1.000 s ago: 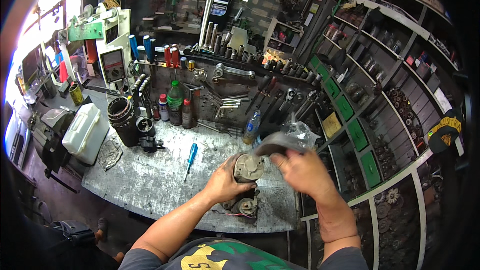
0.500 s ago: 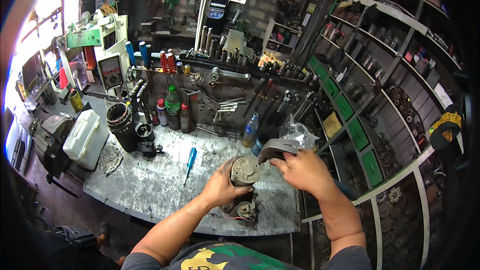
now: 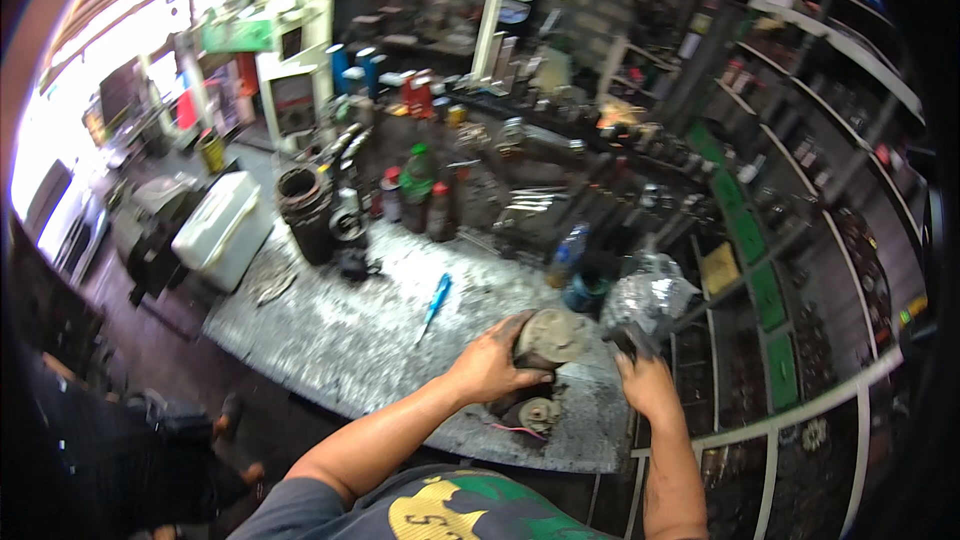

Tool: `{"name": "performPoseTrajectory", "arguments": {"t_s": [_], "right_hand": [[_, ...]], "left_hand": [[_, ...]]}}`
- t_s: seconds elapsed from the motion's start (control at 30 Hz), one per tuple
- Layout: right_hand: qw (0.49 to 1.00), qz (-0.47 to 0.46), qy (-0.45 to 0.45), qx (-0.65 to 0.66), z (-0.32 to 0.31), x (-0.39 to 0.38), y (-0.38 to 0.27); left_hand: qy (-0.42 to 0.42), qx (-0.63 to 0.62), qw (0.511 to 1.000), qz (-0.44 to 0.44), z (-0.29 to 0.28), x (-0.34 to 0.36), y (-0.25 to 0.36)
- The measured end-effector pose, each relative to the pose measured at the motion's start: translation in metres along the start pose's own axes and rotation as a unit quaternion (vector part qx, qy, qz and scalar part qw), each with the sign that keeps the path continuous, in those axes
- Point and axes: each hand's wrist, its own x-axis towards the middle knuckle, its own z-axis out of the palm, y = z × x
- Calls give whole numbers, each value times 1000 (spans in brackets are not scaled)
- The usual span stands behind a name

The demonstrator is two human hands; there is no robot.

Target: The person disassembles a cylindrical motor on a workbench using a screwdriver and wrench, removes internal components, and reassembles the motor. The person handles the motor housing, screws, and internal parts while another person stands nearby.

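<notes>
My left hand (image 3: 493,362) is wrapped round the side of a dirty grey metal cylinder with a round flat top (image 3: 553,336), which looks like a motor housing. Just below it on the bench lies a dark motor part (image 3: 541,414) with a thin pink wire. To the right, my right hand (image 3: 648,382) is closed on a dark object (image 3: 632,340), blurred now; half a second ago it showed as a curved dark grey piece. It is apart from the cylinder. Left of my left hand, a blue-handled screwdriver (image 3: 436,302) rests on the bench.
The metal-topped bench (image 3: 340,340) carries a white plastic case (image 3: 225,230), a dark cylinder (image 3: 303,215), several bottles (image 3: 418,180) and a clear plastic bag (image 3: 650,290). Tools hang behind. Shelves with green drawers (image 3: 768,295) stand right. A person in dark clothes (image 3: 140,455) is at lower left.
The whole view has shifted, so the bench sits farther right in the picture. My right hand has come lower with the dark curved piece. My left hand keeps its hold on the cylinder.
</notes>
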Motion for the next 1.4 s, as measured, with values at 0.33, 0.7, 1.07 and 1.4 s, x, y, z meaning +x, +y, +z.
{"name": "performPoseTrajectory", "arguments": {"t_s": [0.33,0.7,1.07,1.4], "right_hand": [[990,131,31,-39,186,-113,92],[992,91,78,51,163,-68,58],[975,111,163,99,164,-172,75],[968,92,195,127,95,-106,66]], "left_hand": [[97,38,971,-215,-18,-32,-175],[-178,97,979,-3,88,116,-192],[-377,327,866,-22,132,157,-146],[-24,154,980,-120,39,141,-129]]}}
